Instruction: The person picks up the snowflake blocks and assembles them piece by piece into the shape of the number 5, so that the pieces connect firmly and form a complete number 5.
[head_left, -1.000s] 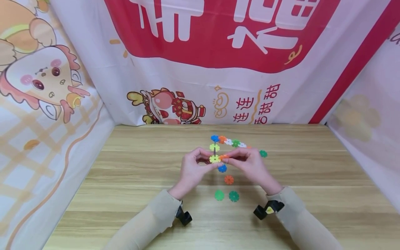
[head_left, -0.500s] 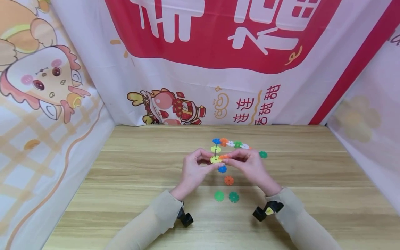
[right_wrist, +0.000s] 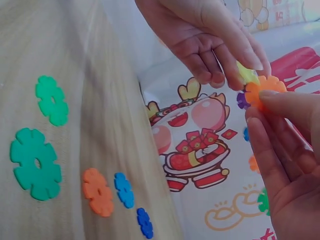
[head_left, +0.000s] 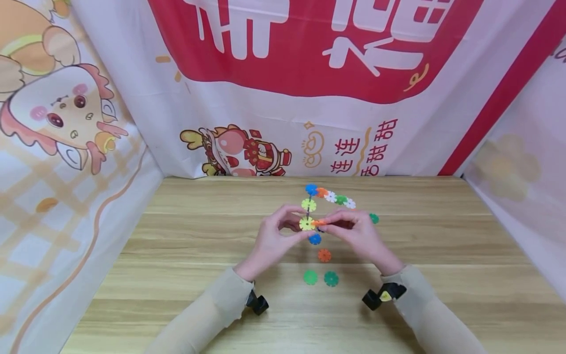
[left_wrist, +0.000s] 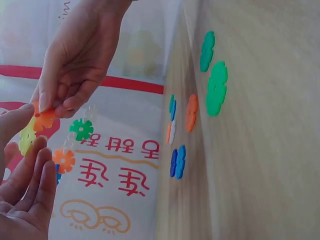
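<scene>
My left hand [head_left: 276, 237] pinches a yellow flower-shaped interlocking disc [head_left: 306, 224] between thumb and fingers. Opposite it, my right hand [head_left: 359, 240] pinches an orange interlocking disc [head_left: 317, 222], whose edge meets the yellow one's right side. From the held yellow disc a joined chain runs away from me: a purple disc [right_wrist: 242, 100] seen edge-on, another yellow disc [head_left: 308, 205], a blue disc [head_left: 311, 189], then orange, white and green discs [head_left: 341, 199] bending to the right. The right wrist view shows the orange disc [right_wrist: 270, 87] under my right thumb, with its slots partly covered.
Loose discs lie flat on the wooden table [head_left: 199, 236]: a light green disc [head_left: 310, 277] and a dark green disc [head_left: 331, 279] nearest me, an orange disc [head_left: 325, 255], a blue disc [head_left: 315, 239]. Another green disc [head_left: 374, 218] lies beyond my right hand. Printed cloth hangs behind.
The chain's far end dips slightly, then rises and shifts a little right. Both hands keep their pinch on the yellow and orange discs, which stay nearly in place.
</scene>
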The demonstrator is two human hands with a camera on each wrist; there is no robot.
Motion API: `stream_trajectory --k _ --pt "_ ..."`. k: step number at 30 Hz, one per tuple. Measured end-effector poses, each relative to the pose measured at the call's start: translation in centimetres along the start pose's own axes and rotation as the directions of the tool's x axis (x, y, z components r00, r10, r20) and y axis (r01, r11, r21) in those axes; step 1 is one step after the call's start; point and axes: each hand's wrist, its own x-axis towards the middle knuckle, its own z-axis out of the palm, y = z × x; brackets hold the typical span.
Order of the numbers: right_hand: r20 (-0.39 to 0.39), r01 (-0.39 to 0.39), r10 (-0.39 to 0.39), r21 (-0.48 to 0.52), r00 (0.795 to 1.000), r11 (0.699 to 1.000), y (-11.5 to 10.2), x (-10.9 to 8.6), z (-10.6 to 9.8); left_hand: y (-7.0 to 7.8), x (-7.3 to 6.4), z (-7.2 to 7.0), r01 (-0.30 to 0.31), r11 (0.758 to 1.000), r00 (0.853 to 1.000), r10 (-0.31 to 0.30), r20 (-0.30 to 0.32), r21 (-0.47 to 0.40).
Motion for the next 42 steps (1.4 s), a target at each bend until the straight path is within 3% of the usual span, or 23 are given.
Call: stream_trajectory --k 4,11,17,20,25,31,36,42 --pt "0.029 0.033 -0.032 -0.032 0.999 0.999 -0.3 0.1 -0.3 0.0 0.2 -0.4 -0.046 0.997 0.998 0.044 0.04 0.062" --pt "0.052 0.032 -0.029 -0.063 0.998 0.997 -0.6 0.2 -0.5 0.4 0.4 -0.9 -0.039 0.991 0.992 0.023 0.126 0.131" --pt "0.06 0.057 -0.053 -0.082 0.997 0.995 -0.8 0.2 -0.7 0.8 1.0 -1.6 -0.095 0.975 0.966 0.042 0.254 0.2" --pt "0.061 0.057 -0.052 -0.088 0.997 0.995 -0.9 0.2 -0.6 0.8 1.1 -1.7 -0.107 0.969 0.957 0.04 0.289 0.222" --pt "0.04 0.002 0.0 -0.063 0.999 0.998 -1.0 0.3 -0.5 0.9 1.0 -1.5 -0.112 0.968 0.964 0.051 0.262 0.223" --pt "0.013 -0.119 0.121 -0.118 0.993 0.986 -0.1 0.1 -1.1 0.7 0.6 -1.7 -0.077 0.971 0.986 0.04 0.159 0.228" --pt "0.101 -0.205 0.246 -0.308 0.964 0.929 2.2 -0.7 -1.4 0.5 0.4 -2.0 -0.052 0.971 0.995 0.03 0.094 0.234" --pt "0.234 -0.179 0.325 -0.485 0.916 0.856 4.4 -1.6 -0.6 0.4 0.3 -2.3 -0.051 0.97 0.997 0.034 0.074 0.239"
